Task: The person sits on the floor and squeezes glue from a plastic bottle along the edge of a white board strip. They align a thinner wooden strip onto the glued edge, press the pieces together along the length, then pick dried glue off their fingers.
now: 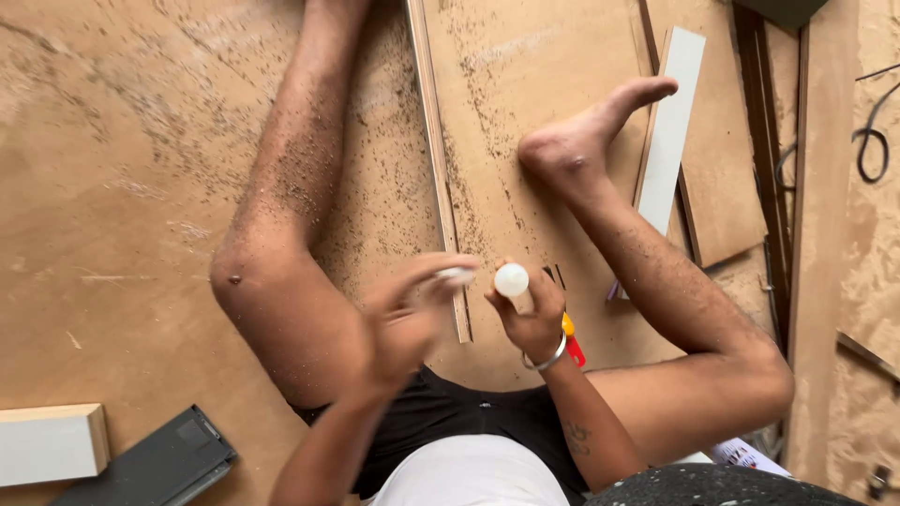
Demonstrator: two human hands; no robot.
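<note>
Head view, looking straight down at a person seated on a floor of brown plywood sheets (pixel 122 187) dusted with sawdust. Bare legs spread to either side; right foot (pixel 586 136) upper centre-right, resting on a board.

Left hand (pixel 408 314), centre of frame, motion-blurred. Its fingers curl around a small white object (pixel 457 275) at the fingertips, likely a cap; grip pressed together on it, though the blur hides the exact finger placement.

Right hand (pixel 532 317), just right of centre, wears a metal bangle (pixel 547 360) at the wrist. Grip closed around a glue bottle (pixel 512 280): its round white top shows above the fist, and a yellow and red part sticks out below the hand. The two hands are near each other, not touching.

Between the legs, a narrow wooden strip (pixel 436 159) runs from top centre down toward the hands. A white board (pixel 667 131) lies tilted upper right, beside a brown panel (pixel 722 169). A black cable (pixel 877 141) loops at the far right edge.

Lower left corner: a pale wood-edged block (pixel 47 445) and, just beside it, a dark grey flat piece (pixel 155 468). Bottom right: a printed paper (pixel 745 456), partly hidden behind the right knee.
</note>
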